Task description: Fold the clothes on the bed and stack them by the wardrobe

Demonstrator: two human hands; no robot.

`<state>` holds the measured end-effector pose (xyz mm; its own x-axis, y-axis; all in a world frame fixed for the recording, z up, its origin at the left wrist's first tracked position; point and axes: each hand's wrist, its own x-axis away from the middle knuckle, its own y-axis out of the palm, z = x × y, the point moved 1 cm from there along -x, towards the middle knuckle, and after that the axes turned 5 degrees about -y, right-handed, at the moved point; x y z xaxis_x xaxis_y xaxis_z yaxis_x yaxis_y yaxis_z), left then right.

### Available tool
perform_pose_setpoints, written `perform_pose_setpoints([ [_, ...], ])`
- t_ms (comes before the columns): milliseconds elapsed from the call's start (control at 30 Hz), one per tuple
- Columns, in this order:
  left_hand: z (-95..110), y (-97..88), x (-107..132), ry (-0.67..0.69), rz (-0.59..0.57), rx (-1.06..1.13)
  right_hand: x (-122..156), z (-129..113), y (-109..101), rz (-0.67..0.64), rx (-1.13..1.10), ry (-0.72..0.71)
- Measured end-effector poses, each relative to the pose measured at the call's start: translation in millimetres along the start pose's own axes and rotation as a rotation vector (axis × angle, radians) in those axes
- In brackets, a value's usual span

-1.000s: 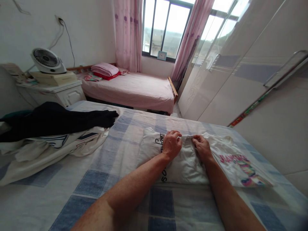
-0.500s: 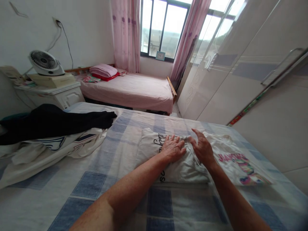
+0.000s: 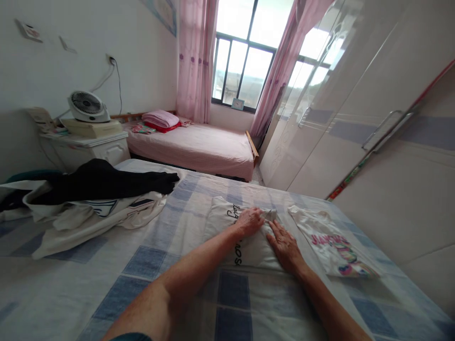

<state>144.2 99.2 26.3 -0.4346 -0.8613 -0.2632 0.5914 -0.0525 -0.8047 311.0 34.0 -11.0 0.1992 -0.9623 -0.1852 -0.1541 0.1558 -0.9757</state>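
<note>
A folded white T-shirt with black lettering [image 3: 222,219] lies on the blue-and-white checked bed [image 3: 149,265]. My left hand [image 3: 250,221] rests on its far edge with fingers curled on the cloth. My right hand [image 3: 284,246] lies flat and open on the shirt's right side, fingers stretched out. Just to the right lies a second folded white shirt with a pink and coloured print [image 3: 334,244], untouched.
A heap of unfolded clothes, a black garment [image 3: 106,182] over white ones [image 3: 88,215], sits at the left of the bed. Beyond are a pink bed [image 3: 199,147], a white nightstand with a fan [image 3: 87,106], a window and glossy wardrobe doors [image 3: 355,123] on the right.
Both hands went from pinching the shirt's far edge to pressing on it. The right hand slid down and now lies flat on the shirt. The view lifted and pulled back.
</note>
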Motion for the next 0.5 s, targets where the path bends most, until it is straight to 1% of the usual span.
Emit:
perform_pose_setpoints([
  [67,-6.3,-21.3,9.1,-0.017,0.06,-0.006,0.7,-2.2,-3.1,-0.005,-0.004,0.011],
  [100,-12.2,-32.9,15.9,-0.049,0.105,-0.011,1.1,-3.4,-4.2,0.002,-0.003,0.021],
  [133,-19.8,-44.4,24.2,-0.109,0.149,-0.009,1.5,-5.2,-5.3,0.019,-0.001,0.032],
  [200,-38.3,-64.6,43.7,-0.274,0.204,0.015,2.0,-12.8,-8.0,0.086,-0.002,0.043],
  [267,-56.0,-79.0,64.4,-0.413,0.197,0.05,3.2,-28.2,-12.4,0.16,-0.024,0.002],
  [333,-68.6,-87.2,82.6,-0.474,0.166,0.075,6.6,-51.5,-18.7,0.19,-0.069,-0.089],
  [400,-74.4,-90.9,96.6,-0.496,0.137,0.091,13.1,-78.8,-25.5,0.155,-0.117,-0.198],
  [433,-75.0,-91.7,102.0,-0.507,0.123,0.139,17.3,-92.5,-28.4,0.118,-0.137,-0.249],
  [500,-72.9,-92.0,109.7,-0.513,0.102,0.373,26.6,-117.5,-31.5,0.031,-0.167,-0.344],
])
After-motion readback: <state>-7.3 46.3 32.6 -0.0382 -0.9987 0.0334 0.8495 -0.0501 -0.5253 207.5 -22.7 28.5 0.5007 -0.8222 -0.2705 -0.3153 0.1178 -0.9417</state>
